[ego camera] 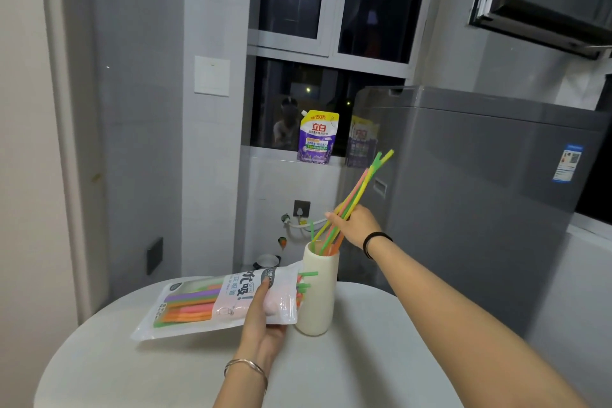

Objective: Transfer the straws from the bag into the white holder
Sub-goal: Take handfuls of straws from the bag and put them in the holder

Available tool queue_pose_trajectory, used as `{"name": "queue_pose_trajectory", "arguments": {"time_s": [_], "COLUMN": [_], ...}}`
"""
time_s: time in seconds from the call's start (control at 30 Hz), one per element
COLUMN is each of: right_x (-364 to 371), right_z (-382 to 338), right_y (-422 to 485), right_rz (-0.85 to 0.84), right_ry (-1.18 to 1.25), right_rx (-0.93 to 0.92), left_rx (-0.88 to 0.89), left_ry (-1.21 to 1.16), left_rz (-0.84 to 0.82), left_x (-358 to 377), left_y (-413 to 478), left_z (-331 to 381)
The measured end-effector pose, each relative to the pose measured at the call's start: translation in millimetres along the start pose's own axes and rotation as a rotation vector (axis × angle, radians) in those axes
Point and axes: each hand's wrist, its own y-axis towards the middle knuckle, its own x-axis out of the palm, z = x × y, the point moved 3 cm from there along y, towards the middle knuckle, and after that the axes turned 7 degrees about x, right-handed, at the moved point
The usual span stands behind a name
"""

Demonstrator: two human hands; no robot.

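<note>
The white holder [318,301] stood upright near the far edge of the round white surface [364,368], at about 12 o'clock on it. The right hand [359,225] was above the holder, toward its 1 o'clock, with the fingers curled round a bundle of straws [356,190] in yellow, pink, green and orange. The lower ends of the bundle were inside the holder's mouth. The upper ends leaned away toward 1 o'clock and spread apart at the tips. A black band [376,242] circled that wrist.

The left hand [261,318] gripped the bag [231,291] near its open end, thumb on top of the printed film and fingers underneath. The bag lay at the holder's 9 o'clock with its mouth turned toward 3 o'clock, close against the holder's wall. I could not tell whether the two touched. The bagged straws [192,306], purple, green, pink and orange, lay lengthwise inside, and a few green ends poked out of the mouth in front of the holder. A thin bracelet [246,366] sat on the left wrist.

Beyond the surface, a grey washing machine [480,195] stood at 2 o'clock from the holder. A purple detergent pouch [318,139] stood on the window sill at 12 o'clock.
</note>
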Motion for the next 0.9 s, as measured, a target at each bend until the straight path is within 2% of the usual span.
{"name": "queue_pose_trajectory", "arguments": {"time_s": [0.7, 0.9], "right_x": [8.2, 5.1], "right_z": [24.5, 17.5], "right_y": [0.8, -4.5], "right_rz": [-0.027, 0.01], "right_ry": [0.047, 0.083], "right_rx": [0.043, -0.009], "left_rx": [0.027, 0.029], "left_ry": [0.008, 0.017], "left_rz": [-0.006, 0.011], "left_x": [-2.9, -5.5], "left_y": [0.4, 1.5], "left_z": [8.6, 10.8]}}
